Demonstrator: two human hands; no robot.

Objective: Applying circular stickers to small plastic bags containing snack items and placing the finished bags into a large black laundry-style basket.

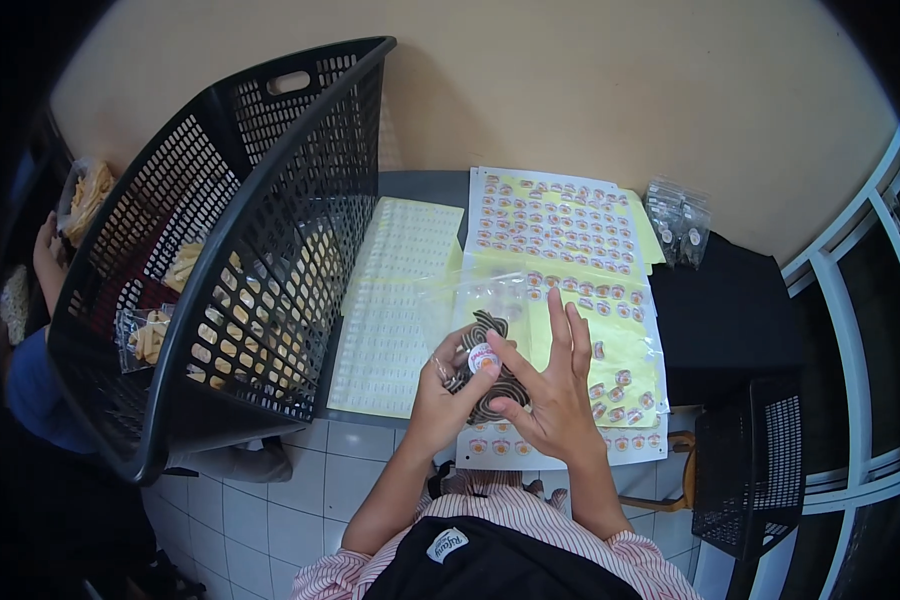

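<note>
Above sticker sheets (560, 350) near the worktop's (422, 185) front edge, the left hand (438, 405) grips a clear bag (490, 324) of dark spirals, while the right hand (560, 395), fingers spread, holds its forefinger at the bag's round sticker (483, 358).

We're in what looks like a small snack-packing workshop: yellow-and-white paper sheets of little round stickers (555, 222) spread across a dark desk (720, 315), a clear plastic bag of dark spiral snacks (488, 322) above them, a tall black perforated plastic basket (232, 125) holding bagged pale sticks (152, 335), and a co-worker's arm (48, 278) beyond it.
</note>
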